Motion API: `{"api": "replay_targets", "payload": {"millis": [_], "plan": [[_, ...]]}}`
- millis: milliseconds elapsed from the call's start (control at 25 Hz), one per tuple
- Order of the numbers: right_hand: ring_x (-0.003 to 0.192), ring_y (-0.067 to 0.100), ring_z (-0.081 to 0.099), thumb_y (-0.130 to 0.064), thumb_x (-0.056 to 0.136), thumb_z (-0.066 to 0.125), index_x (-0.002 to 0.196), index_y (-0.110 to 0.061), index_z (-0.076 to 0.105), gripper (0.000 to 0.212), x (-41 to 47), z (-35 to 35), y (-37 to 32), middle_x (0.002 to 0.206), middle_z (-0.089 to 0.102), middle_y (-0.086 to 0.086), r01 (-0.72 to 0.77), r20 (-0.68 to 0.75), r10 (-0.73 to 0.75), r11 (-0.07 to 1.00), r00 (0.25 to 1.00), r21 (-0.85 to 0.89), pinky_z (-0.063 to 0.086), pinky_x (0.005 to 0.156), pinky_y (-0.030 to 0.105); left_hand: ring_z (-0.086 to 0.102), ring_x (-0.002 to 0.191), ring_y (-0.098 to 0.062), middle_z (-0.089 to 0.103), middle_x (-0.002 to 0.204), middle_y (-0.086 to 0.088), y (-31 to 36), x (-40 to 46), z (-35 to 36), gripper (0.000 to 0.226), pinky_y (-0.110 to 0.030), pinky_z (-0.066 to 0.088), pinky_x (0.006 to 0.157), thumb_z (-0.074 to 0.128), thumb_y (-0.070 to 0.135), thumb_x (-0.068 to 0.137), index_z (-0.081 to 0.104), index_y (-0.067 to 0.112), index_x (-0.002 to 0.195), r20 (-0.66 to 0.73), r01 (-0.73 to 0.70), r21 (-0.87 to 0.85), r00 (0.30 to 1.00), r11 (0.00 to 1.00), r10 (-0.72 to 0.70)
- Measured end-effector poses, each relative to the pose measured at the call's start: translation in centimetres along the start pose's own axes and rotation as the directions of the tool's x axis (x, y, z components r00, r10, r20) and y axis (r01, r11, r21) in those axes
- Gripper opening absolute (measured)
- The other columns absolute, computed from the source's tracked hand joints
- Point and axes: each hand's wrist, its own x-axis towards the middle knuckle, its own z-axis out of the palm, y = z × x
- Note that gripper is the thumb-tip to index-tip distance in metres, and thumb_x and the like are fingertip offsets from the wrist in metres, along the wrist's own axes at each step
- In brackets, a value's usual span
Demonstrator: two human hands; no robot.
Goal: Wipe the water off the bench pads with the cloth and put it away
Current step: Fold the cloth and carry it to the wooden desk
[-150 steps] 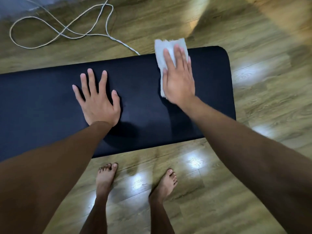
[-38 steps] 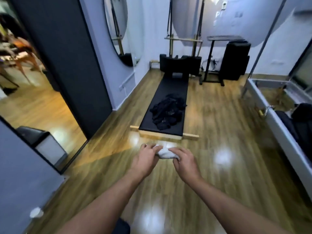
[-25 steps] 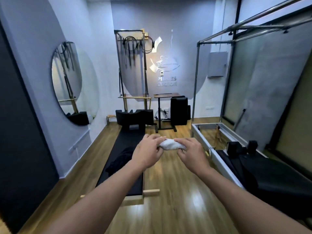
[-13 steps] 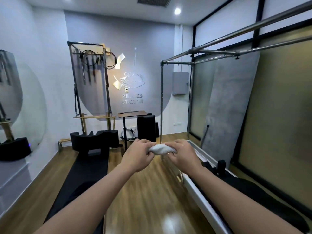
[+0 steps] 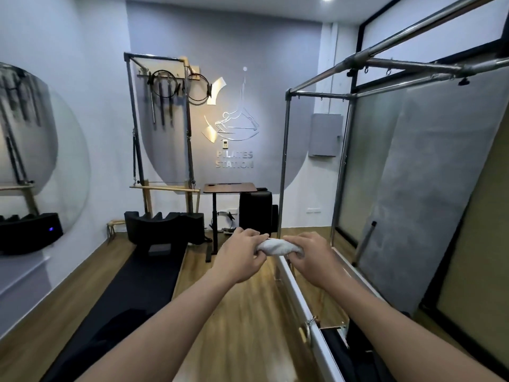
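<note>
A white cloth [image 5: 275, 247], bunched into a roll, is held out in front of me at chest height. My left hand [image 5: 242, 256] grips its left end and my right hand [image 5: 311, 259] grips its right end, fingers curled round it. A long black bench pad [image 5: 143, 288] lies on the floor at lower left, with a dark heap of fabric on its near part. Another black pad [image 5: 355, 351] sits in the metal-framed apparatus at lower right, mostly hidden by my right forearm.
A steel-tube frame [image 5: 286, 161] and its white rail [image 5: 297, 293] stand to the right. A small wooden-topped table [image 5: 230, 187], a black box [image 5: 254, 213] and a black arc-shaped block [image 5: 165, 227] are at the far wall. Wooden floor runs between the two benches.
Six seconds ago my right hand pressed the flat cloth on a pad. Since then both hands bunched it up, and my view rose from the floor and moved closer to the far wall.
</note>
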Motion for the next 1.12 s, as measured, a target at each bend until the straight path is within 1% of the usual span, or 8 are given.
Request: {"api": "replay_targets", "payload": {"millis": [80,160,360,640,760,920,1000,1120], "plan": [[0.107,0.019,0.057,-0.018,0.085,0.066,0.126,-0.023,0.069,0.042,5.0,2.4,1.7,0.109,0.069,0.001,0.044,0.009,-0.044,0.999,0.999,0.023,0.039,0.083,0.022,0.044,0.128,-0.018,0.057,0.14,0.006,-2.9,3.6,1.3,0.051,-0.034,0.045,0.105,0.05,0.033,0.095,0.052,0.03,0.146,-0.007,0.054,0.022,0.999,0.998,-0.054],[0.107,0.019,0.056,-0.018,0.086,0.065,0.127,-0.022,0.068,0.042,9.5,5.5,3.0,0.11,0.068,0.001,0.087,0.026,-0.088,0.994,0.996,0.06,0.035,0.083,0.02,0.044,0.125,-0.018,0.057,0.139,0.005,-6.2,7.1,2.6,0.052,-0.034,0.045,0.104,0.049,0.034,0.095,0.052,0.03,0.147,-0.018,0.09,0.051,0.996,0.995,-0.089],[0.098,0.016,0.056,-0.019,0.085,0.066,0.122,-0.025,0.07,0.038,21.8,15.3,7.0,0.102,0.067,-0.003,0.149,0.033,-0.154,0.982,0.988,0.112,0.039,0.078,0.024,0.045,0.12,-0.017,0.058,0.139,0.007,-17.0,17.2,6.9,0.05,-0.032,0.047,0.1,0.05,0.032,0.096,0.053,0.03,0.146,-0.023,0.099,0.108,0.995,0.989,-0.097],[0.1,0.021,0.055,-0.017,0.087,0.066,0.122,-0.019,0.07,0.036,40.6,23.3,12.6,0.104,0.068,0.002,0.158,0.062,-0.162,0.986,0.985,0.054,0.042,0.079,0.028,0.046,0.124,-0.019,0.061,0.136,0.003,-28.8,34.1,11.7,0.048,-0.036,0.047,0.102,0.052,0.031,0.095,0.056,0.028,0.143,-0.04,0.08,0.081,0.996,0.993,-0.077],[0.103,0.02,0.055,-0.018,0.089,0.064,0.127,-0.019,0.067,0.038,47.4,27.3,15.8,0.107,0.067,0.002,0.182,0.073,-0.185,0.982,0.98,0.042,0.045,0.083,0.029,0.046,0.125,-0.019,0.061,0.137,0.002,-33.6,40.4,14.7,0.047,-0.038,0.048,0.102,0.053,0.03,0.096,0.056,0.028,0.143,-0.042,0.074,0.081,0.997,0.994,-0.071],[0.105,0.015,0.052,-0.021,0.091,0.062,0.131,-0.021,0.064,0.04,56.6,34.2,21.2,0.109,0.064,-0.001,0.198,0.108,-0.205,0.977,0.973,0.075,0.044,0.085,0.027,0.045,0.126,-0.017,0.058,0.139,0.005,-40.9,49.5,20.3,0.049,-0.034,0.047,0.101,0.05,0.033,0.097,0.051,0.03,0.146,-0.011,0.066,0.13,0.998,0.989,-0.065],[0.107,0.014,0.052,-0.022,0.091,0.062,0.131,-0.021,0.064,0.04,62.1,38.0,24.1,0.111,0.065,-0.001,0.21,0.133,-0.221,0.973,0.966,0.092,0.041,0.085,0.024,0.043,0.128,-0.016,0.056,0.142,0.006,-44.5,54.4,22.9,0.05,-0.034,0.049,0.101,0.048,0.035,0.098,0.048,0.03,0.148,0.028,0.071,0.17,0.997,0.983,-0.077],[0.11,0.014,0.054,-0.021,0.09,0.064,0.13,-0.023,0.066,0.04,70.2,42.7,26.9,0.113,0.066,-0.002,0.211,0.143,-0.226,0.971,0.964,0.113,0.035,0.085,0.019,0.042,0.129,-0.016,0.055,0.143,0.005,-49.7,61.3,25.3,0.05,-0.034,0.048,0.103,0.048,0.035,0.099,0.047,0.029,0.149,0.02,0.103,0.188,0.994,0.977,-0.109]]}}
